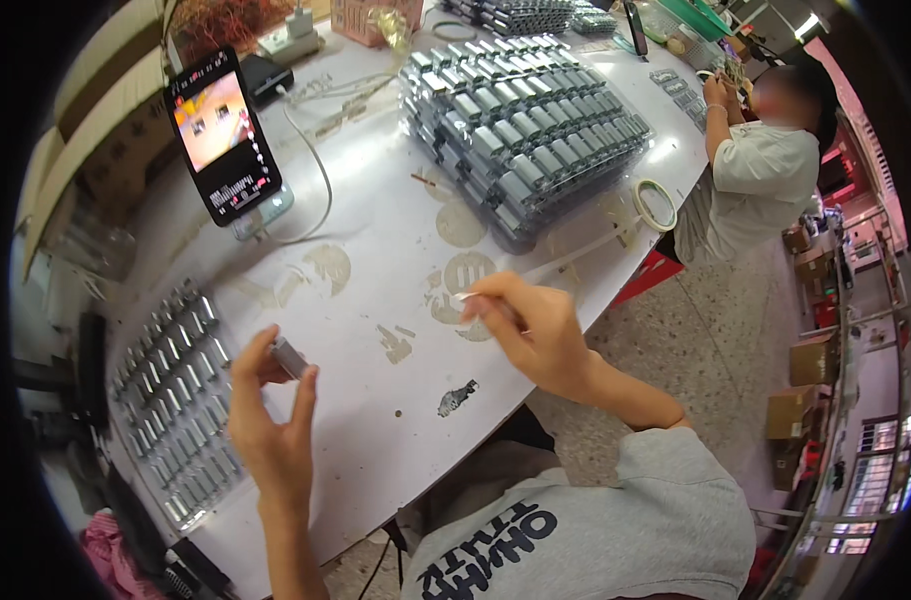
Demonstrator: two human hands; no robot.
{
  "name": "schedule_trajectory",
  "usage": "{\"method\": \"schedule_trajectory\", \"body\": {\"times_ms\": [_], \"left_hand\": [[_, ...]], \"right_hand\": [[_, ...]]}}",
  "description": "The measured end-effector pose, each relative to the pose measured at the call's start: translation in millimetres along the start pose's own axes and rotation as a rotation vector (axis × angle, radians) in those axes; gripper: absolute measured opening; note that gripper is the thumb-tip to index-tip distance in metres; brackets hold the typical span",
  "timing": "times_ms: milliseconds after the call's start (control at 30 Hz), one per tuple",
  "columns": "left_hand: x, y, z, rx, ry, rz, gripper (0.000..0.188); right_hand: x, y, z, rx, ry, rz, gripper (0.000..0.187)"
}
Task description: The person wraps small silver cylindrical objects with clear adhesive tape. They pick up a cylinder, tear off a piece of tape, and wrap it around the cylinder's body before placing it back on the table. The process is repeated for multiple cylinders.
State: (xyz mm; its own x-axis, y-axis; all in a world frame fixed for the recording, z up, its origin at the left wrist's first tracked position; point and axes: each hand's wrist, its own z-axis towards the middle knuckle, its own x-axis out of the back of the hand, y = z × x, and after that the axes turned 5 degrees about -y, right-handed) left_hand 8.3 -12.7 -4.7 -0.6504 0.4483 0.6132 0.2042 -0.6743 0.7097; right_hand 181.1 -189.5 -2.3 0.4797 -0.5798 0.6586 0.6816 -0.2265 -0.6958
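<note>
- Between the thumb and index finger of my left hand, I hold a small grey block, tilted, with a dull metallic side showing; any marking on it is too small to make out.
- To the right of it, my right hand pinches a whitish piece at the fingertips; my two hands are well apart, over the white surface.
- Beyond my left hand, a phone stands upright, its lit screen showing a picture and characters too fine for me to read.
- Below my right hand, large dark letters are printed across my grey shirt.
- Under my right wrist the near edge slants away, and that forearm comes in over the speckled floor.
- Past my right hand, a roll of tape lies by that edge; farther off is a co-worker in a pale shirt.
- Between my hands, the surface shows worn patches, with a dark smear nearer me.
- Just left of my left hand, shiny silver blocks lie in slanting rows.
- Beyond my right hand, stacked clear trays carry more silvery rows.
</note>
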Motion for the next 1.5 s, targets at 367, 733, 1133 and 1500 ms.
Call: {"method": "schedule_trajectory", "body": {"times_ms": [367, 733, 1133, 1500], "left_hand": [[13.9, -5.6, -3.7, -0.12, 0.146, -0.114, 0.045], [19.6, 4.0, -2.2, -0.117, 0.028, -0.318, 0.048], [17.4, 9.2, 6.3, -0.192, -0.096, -0.292, 0.051], [16.0, 8.4, 3.4, -0.181, -0.08, -0.265, 0.054]], "right_hand": [[-37.0, -60.9, 86.6, 0.117, -0.567, 0.477, 0.013], [-33.1, -55.0, 84.7, -0.006, -0.875, 0.782, 0.016], [-29.3, -56.9, 82.6, -0.048, -0.946, 0.787, 0.019], [-30.8, -58.5, 83.4, -0.082, -0.942, 0.781, 0.018]]}}
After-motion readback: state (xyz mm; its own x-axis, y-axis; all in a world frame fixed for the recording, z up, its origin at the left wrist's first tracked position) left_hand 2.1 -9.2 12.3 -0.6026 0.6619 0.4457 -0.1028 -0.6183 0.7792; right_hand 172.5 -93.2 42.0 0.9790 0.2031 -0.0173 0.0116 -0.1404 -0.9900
